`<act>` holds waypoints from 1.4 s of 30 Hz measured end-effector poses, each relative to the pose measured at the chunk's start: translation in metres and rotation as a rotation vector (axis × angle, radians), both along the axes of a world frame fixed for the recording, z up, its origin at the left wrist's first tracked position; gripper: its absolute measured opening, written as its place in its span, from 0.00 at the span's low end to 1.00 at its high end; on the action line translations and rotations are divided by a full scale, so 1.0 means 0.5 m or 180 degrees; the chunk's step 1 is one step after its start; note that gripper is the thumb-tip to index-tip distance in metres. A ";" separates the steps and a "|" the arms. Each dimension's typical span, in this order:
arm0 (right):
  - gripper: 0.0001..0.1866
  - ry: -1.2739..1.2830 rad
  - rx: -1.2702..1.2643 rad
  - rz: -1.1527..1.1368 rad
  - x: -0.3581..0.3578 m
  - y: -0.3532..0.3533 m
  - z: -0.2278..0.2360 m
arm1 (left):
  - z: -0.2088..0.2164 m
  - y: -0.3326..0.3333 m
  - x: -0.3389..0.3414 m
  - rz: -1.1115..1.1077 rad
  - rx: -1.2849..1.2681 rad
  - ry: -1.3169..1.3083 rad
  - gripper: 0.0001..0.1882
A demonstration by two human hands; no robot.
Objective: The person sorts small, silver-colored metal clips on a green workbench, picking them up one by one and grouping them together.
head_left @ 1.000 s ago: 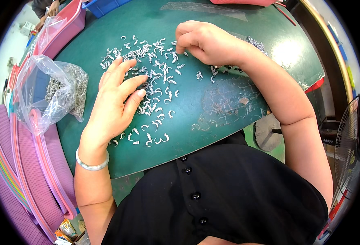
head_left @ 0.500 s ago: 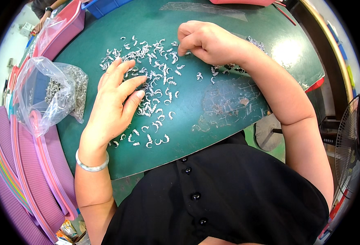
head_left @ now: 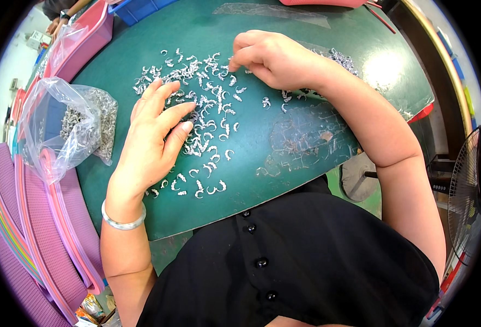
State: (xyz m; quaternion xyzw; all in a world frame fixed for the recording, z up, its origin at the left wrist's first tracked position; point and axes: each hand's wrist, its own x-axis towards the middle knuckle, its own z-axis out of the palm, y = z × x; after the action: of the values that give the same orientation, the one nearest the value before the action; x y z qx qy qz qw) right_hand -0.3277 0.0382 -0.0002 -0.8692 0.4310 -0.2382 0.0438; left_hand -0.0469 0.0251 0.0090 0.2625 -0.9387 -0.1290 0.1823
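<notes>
Many small silvery, curved metal pieces [head_left: 220, 99], shaped like open rings, lie scattered on the green tabletop [head_left: 197, 213]. My left hand [head_left: 152, 133] rests over the left side of the scatter, fingers spread, covering some pieces. At the far right edge of the scatter is my right hand [head_left: 270, 59], its fingers curled and thumb and index fingertips together by the pieces. Whatever is between those fingertips is too small or hidden to make out. Another heap of silvery pieces [head_left: 343, 61] lies beyond my right wrist, partly hidden by my forearm.
A clear plastic bag [head_left: 60, 128] of grey metal pieces stands at left, beside stacked purple trays [head_left: 60, 218]. Pink [head_left: 90, 38] and blue [head_left: 139, 8] bins line the far left. A fan [head_left: 464, 191] stands at right. Another person's hand [head_left: 60, 23] shows far left.
My right hand has shifted slightly left, toward the scattered pieces, uncovering more of the heap behind it. My left hand stays in place.
</notes>
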 end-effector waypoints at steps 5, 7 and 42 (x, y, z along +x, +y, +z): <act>0.09 -0.0115 -0.0117 0.0045 -0.001 -0.001 -0.003 | -0.001 -0.001 0.000 0.0011 -0.0002 0.0000 0.14; 0.09 -0.0140 -0.0156 -0.0042 0.002 -0.001 -0.004 | -0.001 -0.001 0.001 0.0005 -0.0015 0.0006 0.14; 0.14 -0.0041 -0.0243 -0.0210 0.020 -0.022 -0.012 | 0.006 -0.005 0.004 0.0137 0.0130 -0.0165 0.15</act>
State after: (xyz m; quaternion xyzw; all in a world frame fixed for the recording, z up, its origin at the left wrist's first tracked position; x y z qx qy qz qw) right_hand -0.3178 0.0270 -0.0063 -0.8540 0.4497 -0.2615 0.0055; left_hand -0.0450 0.0224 0.0119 0.2897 -0.9344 -0.1374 0.1552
